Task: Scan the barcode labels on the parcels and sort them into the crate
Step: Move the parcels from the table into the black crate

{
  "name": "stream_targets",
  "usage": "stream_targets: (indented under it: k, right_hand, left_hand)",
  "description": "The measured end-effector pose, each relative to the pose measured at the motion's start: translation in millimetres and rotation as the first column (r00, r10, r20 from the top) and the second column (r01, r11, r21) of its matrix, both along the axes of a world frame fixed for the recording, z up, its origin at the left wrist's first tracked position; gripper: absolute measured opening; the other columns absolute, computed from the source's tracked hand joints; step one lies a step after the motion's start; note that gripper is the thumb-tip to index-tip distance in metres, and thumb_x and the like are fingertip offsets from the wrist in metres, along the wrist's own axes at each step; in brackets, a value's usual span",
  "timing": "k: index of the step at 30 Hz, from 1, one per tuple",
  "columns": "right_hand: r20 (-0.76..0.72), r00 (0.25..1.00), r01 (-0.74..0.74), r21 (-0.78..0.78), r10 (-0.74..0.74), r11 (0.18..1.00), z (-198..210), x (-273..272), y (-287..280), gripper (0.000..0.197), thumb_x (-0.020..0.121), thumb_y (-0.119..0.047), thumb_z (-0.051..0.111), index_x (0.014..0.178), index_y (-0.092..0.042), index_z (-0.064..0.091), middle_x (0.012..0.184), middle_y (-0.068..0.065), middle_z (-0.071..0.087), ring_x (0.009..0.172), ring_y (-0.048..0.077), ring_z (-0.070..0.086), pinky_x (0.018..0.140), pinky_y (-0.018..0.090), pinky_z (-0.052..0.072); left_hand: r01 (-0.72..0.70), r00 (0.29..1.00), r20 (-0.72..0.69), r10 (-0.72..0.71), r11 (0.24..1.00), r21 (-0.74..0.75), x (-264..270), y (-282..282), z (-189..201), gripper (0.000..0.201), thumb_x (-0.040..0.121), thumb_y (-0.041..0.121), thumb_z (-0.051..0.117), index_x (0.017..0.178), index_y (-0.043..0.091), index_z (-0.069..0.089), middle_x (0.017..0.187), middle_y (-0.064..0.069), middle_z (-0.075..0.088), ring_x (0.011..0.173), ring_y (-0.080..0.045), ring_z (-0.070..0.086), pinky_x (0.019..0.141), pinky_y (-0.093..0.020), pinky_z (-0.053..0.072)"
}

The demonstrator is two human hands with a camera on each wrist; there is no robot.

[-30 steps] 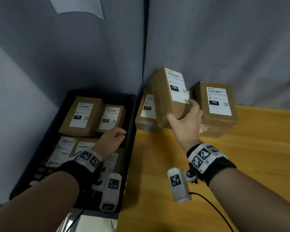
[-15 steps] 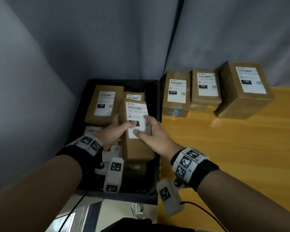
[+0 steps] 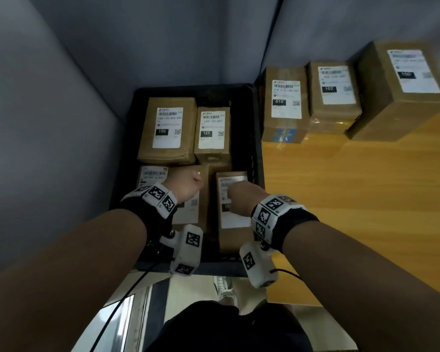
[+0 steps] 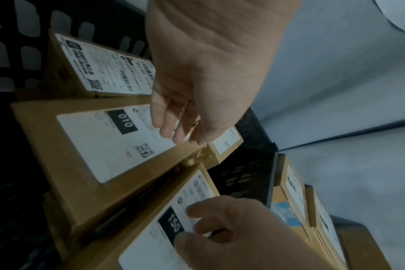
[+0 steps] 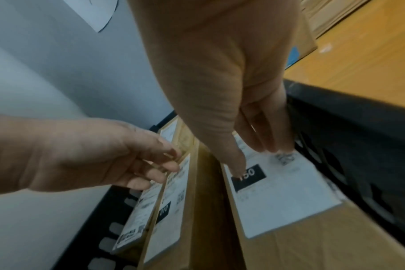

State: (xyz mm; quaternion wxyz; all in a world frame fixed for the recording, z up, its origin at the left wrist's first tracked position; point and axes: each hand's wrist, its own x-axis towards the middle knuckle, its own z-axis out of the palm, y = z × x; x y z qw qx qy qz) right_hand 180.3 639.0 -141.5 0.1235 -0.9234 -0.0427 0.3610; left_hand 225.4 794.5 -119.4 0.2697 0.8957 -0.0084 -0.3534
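Note:
A black crate [image 3: 256, 138] holds several brown parcels with white labels. The parcel marked 150 [image 3: 233, 224] lies at its near right, beside the parcel marked 010 [image 4: 109, 146]. My right hand [image 5: 257, 159] rests on the 150 parcel's label [image 5: 285, 197], with straight fingers [image 5: 273, 144] and the thumb at the black 150 patch. My left hand [image 4: 173, 133] hovers with loosely curled fingers just over the far end of the 010 parcel and holds nothing. In the head view both hands, left [image 3: 188, 184] and right [image 3: 239, 196], are low inside the crate.
Three more parcels stand on the yellow table [image 3: 353, 224] along the back wall: 010 [image 3: 285, 107], 102 [image 3: 333, 97] and a larger one [image 3: 401, 87]. Grey walls close in behind and to the left. Two parcels, 150 [image 3: 167, 130] and 122 [image 3: 211, 133], fill the crate's far end.
My right hand carried the 150 parcel from the table to the crate; both hands lowered it into the near right. It now lies there, with only my right fingers resting on it.

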Motion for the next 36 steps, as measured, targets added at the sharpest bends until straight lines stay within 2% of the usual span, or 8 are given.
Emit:
stream_targets:
  k: [3,6,8,11,17,20,25,36]
  right_hand:
    - [0.154,0.988,0.031,-0.074,-0.019,0.997,-4,4,6,0.024,0.094,-0.015,0.055,0.117,-0.006,0.055,0.116,0.014,0.054,0.108,0.029,0.055,0.084,0.036,0.049]
    - [0.220,0.973,-0.022,-0.229,0.074,0.973,-12,12,4,0.062,0.092,-0.039,0.058,0.143,-0.015,0.034,0.146,0.019,0.034,0.137,0.037,0.033,0.117,0.049,0.020]
    - [0.153,0.973,-0.119,-0.321,0.175,0.940,-20,17,1,0.081,0.088,-0.058,0.054,0.152,-0.022,0.020,0.157,0.020,0.021,0.146,0.039,0.016,0.119,0.056,-0.003]
    - [0.040,0.972,-0.203,-0.358,0.232,0.912,-28,19,2,0.098,0.079,-0.074,0.052,0.155,-0.030,0.010,0.161,0.016,0.014,0.148,0.037,0.011,0.113,0.063,-0.014]
    - [0.001,0.975,-0.211,-0.292,0.221,0.933,-19,20,1,0.074,0.086,-0.063,0.052,0.149,-0.032,0.028,0.151,0.008,0.036,0.144,0.032,0.024,0.113,0.063,-0.014]
    - [0.193,0.980,-0.018,-0.161,0.050,0.987,-7,15,-8,0.052,0.095,-0.043,0.046,0.144,-0.027,0.037,0.142,0.005,0.048,0.140,0.029,0.031,0.117,0.058,-0.009]
    - [0.404,0.873,0.252,0.101,-0.272,0.962,20,4,-54,0.053,0.095,-0.027,0.050,0.146,-0.021,0.036,0.149,0.007,0.040,0.142,0.026,0.028,0.121,0.047,0.003]
    - [0.499,0.701,0.537,0.101,-0.509,0.838,63,-27,-187,0.049,0.093,-0.023,0.054,0.141,-0.017,0.044,0.145,0.009,0.042,0.135,0.032,0.036,0.110,0.045,0.030]
  left_hand:
    - [-0.025,0.998,0.061,0.028,0.999,-0.042,0,9,0,0.020,0.096,0.014,0.047,0.090,0.004,0.063,0.093,-0.015,0.062,0.089,-0.029,0.061,0.089,-0.041,0.051]
    - [-0.051,0.995,0.083,0.057,0.995,-0.082,0,20,-4,0.016,0.095,0.015,0.048,0.091,0.010,0.063,0.093,-0.017,0.065,0.087,-0.031,0.064,0.088,-0.046,0.053]
    - [-0.067,0.993,0.096,0.075,0.994,-0.089,0,24,-7,0.019,0.096,0.017,0.050,0.100,0.008,0.066,0.101,-0.016,0.068,0.093,-0.031,0.066,0.090,-0.044,0.053]
    - [-0.051,0.994,0.097,0.059,0.996,-0.078,-2,26,-11,0.020,0.097,0.019,0.051,0.107,0.009,0.066,0.106,-0.011,0.067,0.096,-0.026,0.065,0.092,-0.040,0.052]
    - [-0.009,0.994,0.108,0.018,0.997,-0.083,-6,14,-14,0.019,0.097,0.017,0.049,0.104,0.010,0.065,0.109,-0.018,0.067,0.098,-0.032,0.065,0.085,-0.040,0.054]
    - [0.023,0.992,0.130,-0.012,0.996,-0.084,-1,5,-12,0.022,0.097,0.019,0.047,0.109,0.010,0.064,0.112,-0.009,0.065,0.104,-0.025,0.062,0.088,-0.033,0.049]
    - [0.042,0.985,0.175,-0.013,0.986,-0.159,6,-21,4,0.016,0.097,0.017,0.047,0.104,0.015,0.062,0.101,-0.001,0.062,0.104,-0.023,0.061,0.091,-0.034,0.048]
    - [0.144,0.969,0.236,-0.080,0.953,-0.268,8,-134,50,0.013,0.097,0.019,0.046,0.101,0.018,0.059,0.105,-0.008,0.066,0.095,-0.024,0.064,0.088,-0.039,0.052]
